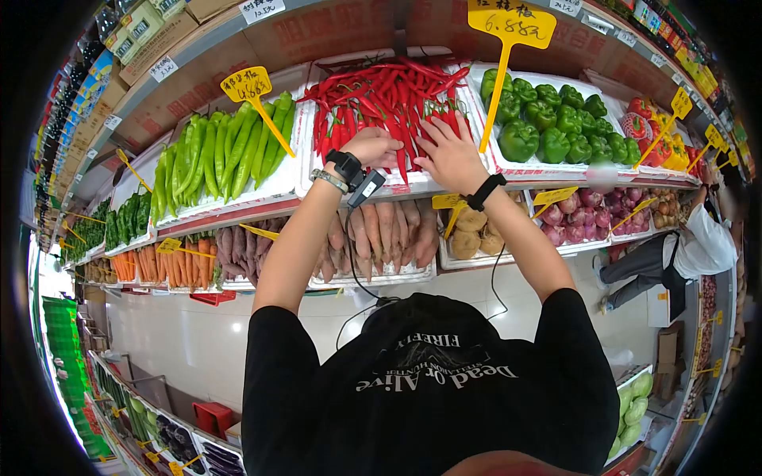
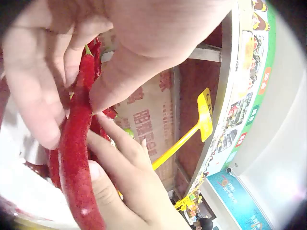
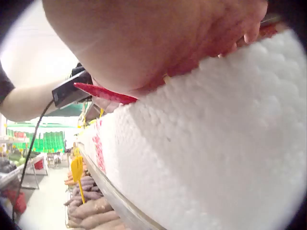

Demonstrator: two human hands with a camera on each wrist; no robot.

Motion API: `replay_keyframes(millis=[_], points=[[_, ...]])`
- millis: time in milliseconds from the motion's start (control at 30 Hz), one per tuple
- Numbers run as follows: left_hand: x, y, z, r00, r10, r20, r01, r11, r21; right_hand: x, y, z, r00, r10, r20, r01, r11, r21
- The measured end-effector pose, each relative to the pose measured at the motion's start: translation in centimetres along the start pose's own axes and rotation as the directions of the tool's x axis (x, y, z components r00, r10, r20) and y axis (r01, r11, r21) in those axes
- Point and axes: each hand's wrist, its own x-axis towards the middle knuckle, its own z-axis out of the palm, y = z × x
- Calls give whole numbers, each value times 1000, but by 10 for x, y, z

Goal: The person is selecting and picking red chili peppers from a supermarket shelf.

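Long red chili peppers (image 1: 381, 91) lie heaped in a white foam tray (image 3: 216, 134) on the upper shelf. At the front of the heap my left hand (image 1: 370, 149) pinches a red chili pepper (image 2: 79, 143) between thumb and fingers near its stem end. To its right, my right hand (image 1: 454, 159) rests on the peppers with fingers stretched forward. In the left wrist view the right hand's thumb (image 2: 103, 189) lies close beside the pinched pepper. One pepper tip (image 3: 105, 93) sticks out over the tray's front edge in the right wrist view.
Long green peppers (image 1: 226, 151) lie left of the tray, green bell peppers (image 1: 548, 127) right. Yellow price signs (image 1: 508, 28) stand up among the trays. Sweet potatoes (image 1: 389, 234) and onions (image 1: 583, 214) fill the shelf below. Another person (image 1: 690, 246) stands at the far right.
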Motion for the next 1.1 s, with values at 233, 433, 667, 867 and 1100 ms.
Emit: replay_keyframes(millis=[233,433,667,867,1100], points=[[24,34,42,982,189,-17,-190,980,-56,-8,17,-31,957,241,-164,-178,928,328],[59,37,72,945,299,133,-316,940,131,-30,29,-21,931,347,-118,-231,805,547],[31,18,28,835,509,-209,-117,536,836,-35,18,-6,900,419,-122,-362,873,326],[26,26,39,966,114,-232,116,610,784,-29,13,-7,903,394,-168,-350,905,242],[39,23,38,962,78,-262,150,649,746,-29,16,-5,889,443,-113,-380,853,357]])
